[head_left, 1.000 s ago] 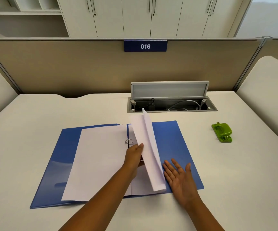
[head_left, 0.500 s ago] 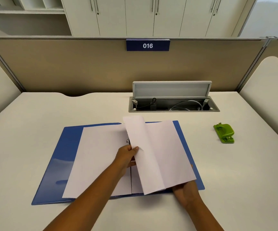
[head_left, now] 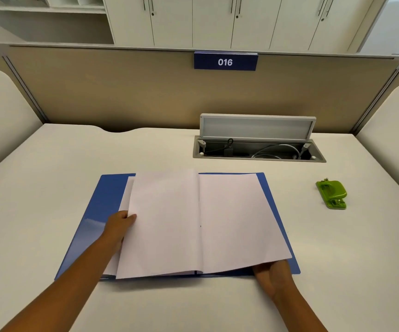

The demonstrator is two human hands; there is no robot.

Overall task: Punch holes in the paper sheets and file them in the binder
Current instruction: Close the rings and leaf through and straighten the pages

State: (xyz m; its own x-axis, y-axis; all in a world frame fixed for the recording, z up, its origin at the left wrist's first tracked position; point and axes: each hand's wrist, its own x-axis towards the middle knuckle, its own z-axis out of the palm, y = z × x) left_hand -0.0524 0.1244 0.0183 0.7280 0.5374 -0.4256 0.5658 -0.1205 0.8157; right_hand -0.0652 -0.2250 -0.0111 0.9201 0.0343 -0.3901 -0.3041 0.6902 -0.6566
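Head view: the open blue binder [head_left: 93, 219] lies mid-desk, white paper sheets [head_left: 237, 221] spread across both halves. The left hand [head_left: 119, 226], at 9 o'clock, pinches the left sheet's edge. The right hand [head_left: 272, 271], at 5 o'clock, lies part-hidden under the right sheets; its fingers cannot be told. The green hole punch [head_left: 332, 194] sits at 3 o'clock, well apart.

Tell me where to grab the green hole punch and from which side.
Take the green hole punch across its two long sides, coming from above with the right hand, probably. It lies flat on the desk, long axis running away from the person, with bare desk all around it and its domed lever on top.
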